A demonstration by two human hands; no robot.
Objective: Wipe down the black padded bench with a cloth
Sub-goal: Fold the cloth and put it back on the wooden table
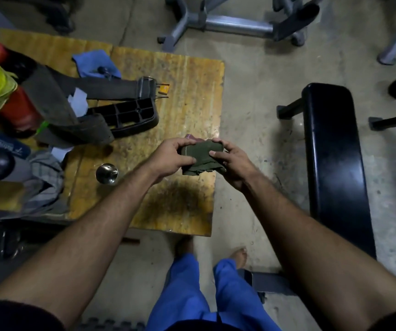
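Observation:
A folded dark green cloth (pixel 200 156) is held between both my hands above the right edge of a worn wooden table (pixel 187 91). My left hand (pixel 173 158) grips its left side, thumb on top. My right hand (pixel 231 163) grips its right side. The black padded bench (pixel 333 158) stands on the concrete floor to the right of my hands, running lengthwise away from me. Neither hand touches it, and my right forearm covers its near end.
The table carries a black plastic frame (pixel 130 115), a wide grey belt (pixel 106 88), a blue rag (pixel 96 63), a shiny metal knob (pixel 107 173) and coloured gear at the left. Grey machine frames (pixel 230 25) stand at the back. My bare feet (pixel 238 255) are on the floor below.

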